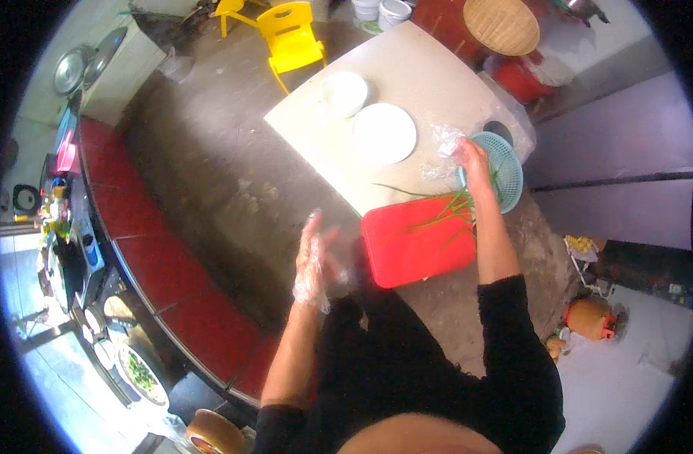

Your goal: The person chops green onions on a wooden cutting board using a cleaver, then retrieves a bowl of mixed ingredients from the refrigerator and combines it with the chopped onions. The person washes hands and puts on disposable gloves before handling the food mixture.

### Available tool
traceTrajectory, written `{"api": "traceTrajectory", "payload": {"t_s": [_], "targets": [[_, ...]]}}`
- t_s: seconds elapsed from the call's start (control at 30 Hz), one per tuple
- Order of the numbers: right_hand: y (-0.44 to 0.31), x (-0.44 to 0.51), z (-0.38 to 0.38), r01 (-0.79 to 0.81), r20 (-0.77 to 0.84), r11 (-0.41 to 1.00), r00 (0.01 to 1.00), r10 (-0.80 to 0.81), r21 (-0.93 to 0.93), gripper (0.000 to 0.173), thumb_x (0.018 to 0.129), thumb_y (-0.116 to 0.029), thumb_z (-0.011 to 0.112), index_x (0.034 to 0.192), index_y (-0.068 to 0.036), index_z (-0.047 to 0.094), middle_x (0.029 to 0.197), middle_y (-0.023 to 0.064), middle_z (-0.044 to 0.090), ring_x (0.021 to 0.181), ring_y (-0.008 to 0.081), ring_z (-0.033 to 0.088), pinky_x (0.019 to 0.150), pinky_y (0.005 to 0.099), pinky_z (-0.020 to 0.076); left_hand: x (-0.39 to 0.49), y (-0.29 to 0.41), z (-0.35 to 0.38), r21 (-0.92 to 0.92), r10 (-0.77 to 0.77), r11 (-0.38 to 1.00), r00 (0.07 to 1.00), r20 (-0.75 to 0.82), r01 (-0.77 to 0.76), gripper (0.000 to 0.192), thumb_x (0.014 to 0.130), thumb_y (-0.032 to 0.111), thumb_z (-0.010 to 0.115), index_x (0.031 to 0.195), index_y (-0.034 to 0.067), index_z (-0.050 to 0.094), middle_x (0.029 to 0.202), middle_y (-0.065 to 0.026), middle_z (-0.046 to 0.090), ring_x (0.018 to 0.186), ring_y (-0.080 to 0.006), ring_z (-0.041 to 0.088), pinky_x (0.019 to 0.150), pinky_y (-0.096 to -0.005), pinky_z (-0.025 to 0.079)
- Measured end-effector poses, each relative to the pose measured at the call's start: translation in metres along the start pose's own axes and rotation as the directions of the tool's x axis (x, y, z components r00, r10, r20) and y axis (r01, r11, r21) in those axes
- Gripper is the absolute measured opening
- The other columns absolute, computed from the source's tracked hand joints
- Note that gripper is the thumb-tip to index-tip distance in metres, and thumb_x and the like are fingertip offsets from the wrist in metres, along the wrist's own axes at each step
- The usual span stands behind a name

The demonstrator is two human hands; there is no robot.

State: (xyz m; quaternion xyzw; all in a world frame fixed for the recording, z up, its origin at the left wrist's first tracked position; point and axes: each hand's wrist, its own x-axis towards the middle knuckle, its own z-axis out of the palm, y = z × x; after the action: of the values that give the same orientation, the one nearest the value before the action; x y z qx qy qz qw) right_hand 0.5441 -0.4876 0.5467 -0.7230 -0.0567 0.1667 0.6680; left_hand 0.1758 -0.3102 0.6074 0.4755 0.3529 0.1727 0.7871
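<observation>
My left hand [312,267] wears a thin clear plastic glove and is raised in front of my legs. Its fingers are spread and partly blurred, with nothing in them. Over the near side of the table, my bare right hand [476,164] has its fingers closed at a piece of crumpled clear plastic [448,141]. Partly behind that hand stands a light-blue plastic colander [508,170]. Long green leaves [445,215], like chives or scallions, trail from it across a red cutting board [417,241], which overhangs the table's near edge.
Two white bowls [384,134] [345,95] stand on the pale table [437,62]. A yellow plastic chair [292,40] is beyond it. Along the left runs a red-fronted counter [159,261], bearing a dish of chopped greens [141,374]. Purple-grey cabinet doors [613,142] rise on the right.
</observation>
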Motion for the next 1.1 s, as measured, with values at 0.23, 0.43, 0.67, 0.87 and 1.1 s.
{"api": "traceTrajectory", "payload": {"t_s": [0.23, 0.43, 0.67, 0.87, 1.1], "targets": [[-0.044, -0.179, 0.104, -0.482, 0.684, 0.775, 0.724, 0.09, 0.408, 0.029, 0.101, -0.032, 0.052, 0.087, -0.007, 0.06, 0.076, 0.0064, 0.063, 0.07, 0.0192, 0.063, 0.072, 0.0387, 0.0555, -0.032, 0.02, -0.026, -0.257, 0.021, 0.965, 0.963, 0.27, 0.051, 0.095, 0.092, 0.05, 0.061, 0.157, 0.021, -0.001, 0.162, -0.0201, -0.003, 0.141, -0.046, 0.028, 0.108, -0.0621, 0.035], [-0.056, -0.273, 0.154, -0.681, 0.896, 0.708, 0.412, 0.163, 0.185, 0.047, 0.1, -0.048, 0.048, 0.094, -0.004, 0.061, 0.083, 0.0097, 0.066, 0.079, 0.0235, 0.066, 0.078, 0.0403, 0.0559, -0.084, 0.031, -0.058, -0.129, 0.054, 0.989, 0.993, -0.103, -0.067, 0.029, 0.086, 0.013, 0.074, 0.111, 0.001, 0.066, 0.095, -0.005, 0.068, 0.083, -0.0141, 0.062, 0.077, -0.0272, 0.05], [-0.048, -0.348, 0.175, -0.697, 0.918, 0.715, 0.313, 0.242, 0.05, 0.034, 0.093, -0.023, 0.063, 0.12, -0.002, 0.058, 0.109, 0.0142, 0.066, 0.097, 0.0243, 0.066, 0.085, 0.0382, 0.0541, -0.138, 0.018, -0.103, 0.192, 0.435, 0.896, 0.699, -0.568, -0.401, 0.012, 0.091, 0.014, 0.069, 0.095, 0.003, 0.067, 0.082, 0.0027, 0.062, 0.073, -0.0065, 0.053, 0.064, -0.0241, 0.043], [-0.035, -0.381, 0.192, -0.433, 0.863, 0.896, 0.487, 0.138, 0.101, 0.017, 0.093, -0.008, 0.061, 0.109, -0.003, 0.06, 0.09, 0.0079, 0.066, 0.084, 0.0174, 0.065, 0.077, 0.0321, 0.0537, -0.181, 0.003, -0.18, -0.053, 0.234, 0.904, 0.596, -0.768, -0.424, 0.018, 0.092, 0.022, 0.069, 0.099, 0.006, 0.066, 0.071, 0.0009, 0.057, 0.053, -0.0049, 0.045, 0.046, -0.0222, 0.039], [-0.044, -0.403, 0.213, -0.46, 0.919, 0.881, 0.385, 0.086, 0.11, 0.019, 0.095, -0.009, 0.06, 0.114, -0.006, 0.058, 0.087, 0.0023, 0.062, 0.077, 0.0129, 0.061, 0.07, 0.0311, 0.0531, -0.268, -0.012, -0.235, 0.033, 0.39, 0.853, 0.593, -0.704, -0.521, 0.046, 0.088, 0.025, 0.07, 0.127, 0.006, 0.053, 0.098, -0.0105, 0.066, 0.073, -0.0143, 0.064, 0.06, -0.0248, 0.053]]}}
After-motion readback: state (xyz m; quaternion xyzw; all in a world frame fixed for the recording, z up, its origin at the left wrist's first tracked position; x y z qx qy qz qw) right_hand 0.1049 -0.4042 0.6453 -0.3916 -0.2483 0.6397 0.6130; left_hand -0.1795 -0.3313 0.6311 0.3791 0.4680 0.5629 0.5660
